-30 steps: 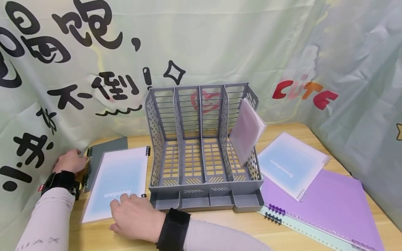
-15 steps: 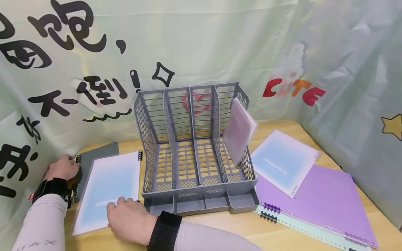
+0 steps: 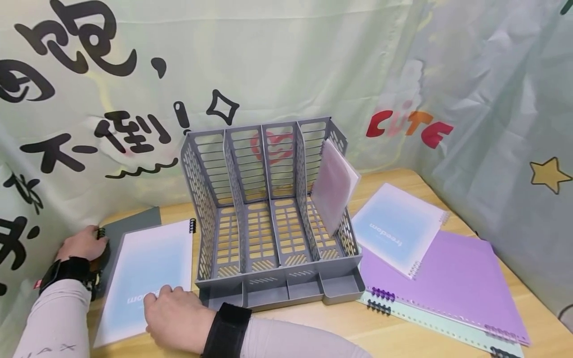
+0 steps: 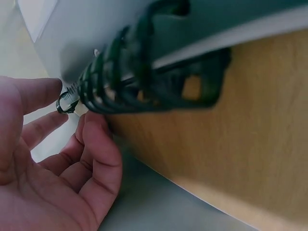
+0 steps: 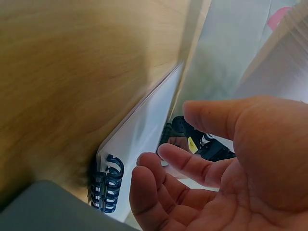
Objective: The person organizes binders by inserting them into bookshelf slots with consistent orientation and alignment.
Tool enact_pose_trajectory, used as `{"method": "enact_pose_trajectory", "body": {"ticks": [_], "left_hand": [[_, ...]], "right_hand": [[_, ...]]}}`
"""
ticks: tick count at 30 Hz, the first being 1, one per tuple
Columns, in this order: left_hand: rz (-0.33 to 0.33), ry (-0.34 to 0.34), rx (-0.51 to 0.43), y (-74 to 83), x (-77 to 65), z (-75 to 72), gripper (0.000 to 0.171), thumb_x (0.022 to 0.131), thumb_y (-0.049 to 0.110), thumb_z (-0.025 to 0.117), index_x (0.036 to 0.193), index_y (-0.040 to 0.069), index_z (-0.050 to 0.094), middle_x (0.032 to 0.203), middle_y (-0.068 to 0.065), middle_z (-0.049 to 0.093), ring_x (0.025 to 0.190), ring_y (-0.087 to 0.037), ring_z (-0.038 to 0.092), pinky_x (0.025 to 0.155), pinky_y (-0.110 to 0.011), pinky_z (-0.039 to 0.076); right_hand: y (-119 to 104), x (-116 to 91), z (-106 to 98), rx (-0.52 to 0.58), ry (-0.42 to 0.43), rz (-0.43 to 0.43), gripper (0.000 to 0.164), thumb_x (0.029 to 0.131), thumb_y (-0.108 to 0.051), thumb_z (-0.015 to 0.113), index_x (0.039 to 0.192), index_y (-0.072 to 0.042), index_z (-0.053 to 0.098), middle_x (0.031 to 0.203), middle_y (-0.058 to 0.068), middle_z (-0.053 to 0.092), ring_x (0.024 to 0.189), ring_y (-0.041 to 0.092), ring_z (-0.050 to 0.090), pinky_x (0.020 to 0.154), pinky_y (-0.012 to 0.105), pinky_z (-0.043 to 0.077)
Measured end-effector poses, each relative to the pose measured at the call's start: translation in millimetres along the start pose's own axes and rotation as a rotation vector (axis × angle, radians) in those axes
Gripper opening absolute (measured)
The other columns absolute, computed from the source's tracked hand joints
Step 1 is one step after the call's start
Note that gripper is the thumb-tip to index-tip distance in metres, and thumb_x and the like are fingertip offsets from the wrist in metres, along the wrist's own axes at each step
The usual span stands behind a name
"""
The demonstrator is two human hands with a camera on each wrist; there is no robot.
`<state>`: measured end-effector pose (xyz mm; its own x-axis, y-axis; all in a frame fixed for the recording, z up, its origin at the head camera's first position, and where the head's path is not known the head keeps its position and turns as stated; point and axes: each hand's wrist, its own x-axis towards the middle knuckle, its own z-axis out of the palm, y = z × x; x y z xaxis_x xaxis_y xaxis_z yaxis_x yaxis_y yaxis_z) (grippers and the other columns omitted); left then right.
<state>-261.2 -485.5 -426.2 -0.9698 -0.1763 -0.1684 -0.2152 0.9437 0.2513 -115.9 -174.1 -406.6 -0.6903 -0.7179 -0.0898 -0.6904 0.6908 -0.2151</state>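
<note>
A dark grey ring-bound notebook point(image 3: 131, 222) lies at the table's far left, partly under a white-and-blue notebook point(image 3: 154, 258) with black rings. My left hand point(image 3: 81, 244) is at the grey notebook's left edge. In the left wrist view, its thumb and curled fingers close about the end of the dark ring binding point(image 4: 113, 79). Over the blue notebook's lower right corner is my right hand point(image 3: 176, 318), palm down. The right wrist view shows its fingers point(image 5: 149, 192) loosely bent beside the blue notebook's rings point(image 5: 113, 185), with nothing between them and the thumb.
A grey file organizer point(image 3: 268, 271) with several upright slots stands mid-table. A pinkish notebook point(image 3: 333, 186) leans in its rightmost slot. To the right, a smaller blue notebook point(image 3: 398, 226) overlaps a purple notebook point(image 3: 456, 283) lying on a mint-green one point(image 3: 429, 320).
The head view has swung right, so everything sits further left in the picture. Both hands keep nearly the same place relative to the notebooks.
</note>
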Motion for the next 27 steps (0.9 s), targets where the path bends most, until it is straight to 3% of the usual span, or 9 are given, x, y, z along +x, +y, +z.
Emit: {"method": "enact_pose_trajectory", "body": {"ticks": [9, 18, 27], "left_hand": [[-0.014, -0.006, 0.008, 0.4, -6.6, -5.6, 0.065, 0.097, 0.029, 0.048, 0.14, -0.014, 0.024, 0.125, -0.048, 0.031, 0.101, -0.066, 0.033, 0.078, -0.068, 0.035], [-0.022, 0.03, -0.022, 4.1, -11.5, -11.0, 0.055, 0.095, 0.023, 0.05, 0.133, -0.013, 0.031, 0.121, -0.047, 0.036, 0.096, -0.064, 0.038, 0.073, -0.064, 0.038], [-0.045, 0.044, -0.093, -1.1, -9.1, -10.1, 0.053, 0.096, 0.017, 0.047, 0.127, -0.018, 0.023, 0.113, -0.049, 0.034, 0.092, -0.064, 0.038, 0.07, -0.065, 0.036]], "right_hand": [[-3.3, 2.3, -1.1, -0.02, -0.009, 0.005, 0.027, 0.093, -0.048, 0.057, 0.106, -0.026, 0.055, 0.082, -0.007, 0.05, 0.065, 0.007, 0.051, 0.046, 0.023, 0.041], [-3.1, 5.1, -1.4, -0.04, -0.017, 0.014, 0.029, 0.091, -0.051, 0.057, 0.108, -0.028, 0.054, 0.081, -0.007, 0.051, 0.064, 0.007, 0.051, 0.043, 0.024, 0.04], [-0.9, 7.4, -1.8, -0.035, -0.032, 0.021, 0.029, 0.091, -0.051, 0.057, 0.109, -0.029, 0.054, 0.082, -0.007, 0.051, 0.063, 0.007, 0.051, 0.045, 0.025, 0.041]]}}
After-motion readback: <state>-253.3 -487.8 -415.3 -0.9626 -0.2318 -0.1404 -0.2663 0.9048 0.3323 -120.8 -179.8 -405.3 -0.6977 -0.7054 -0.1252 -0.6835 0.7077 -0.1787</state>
